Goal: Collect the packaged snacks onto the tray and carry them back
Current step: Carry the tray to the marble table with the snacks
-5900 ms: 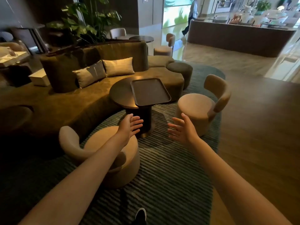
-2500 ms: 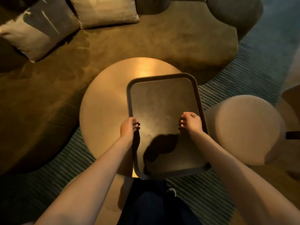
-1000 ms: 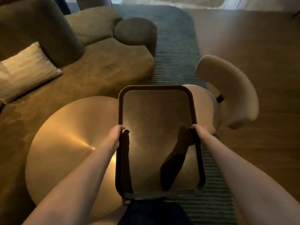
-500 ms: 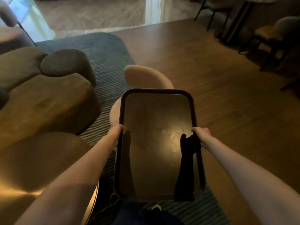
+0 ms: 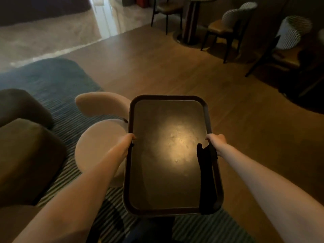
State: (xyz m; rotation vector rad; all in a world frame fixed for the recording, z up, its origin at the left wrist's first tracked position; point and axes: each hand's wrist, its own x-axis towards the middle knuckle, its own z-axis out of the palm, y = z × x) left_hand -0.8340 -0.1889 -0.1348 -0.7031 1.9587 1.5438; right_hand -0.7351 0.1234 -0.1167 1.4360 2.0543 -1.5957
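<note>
We hold the tray (image 5: 172, 98) between us, left hand (image 5: 127, 143) on its left rim, right hand (image 5: 216, 142) on its right. A round chair (image 5: 98, 142) sits left of it on the rug (image 5: 52, 79); a table (image 5: 192, 18) with chairs (image 5: 226, 27) stands far ahead right.

1. The tray (image 5: 208, 120) looks like dark plastic, its flat base faintly grained and semi-glossy under a light patch.
2. The floor (image 5: 245, 137) is smooth, satiny wood.
3. The rug (image 5: 66, 120) is ribbed cloth.
4. The chair (image 5: 100, 137) is matt, soft upholstery.
</note>
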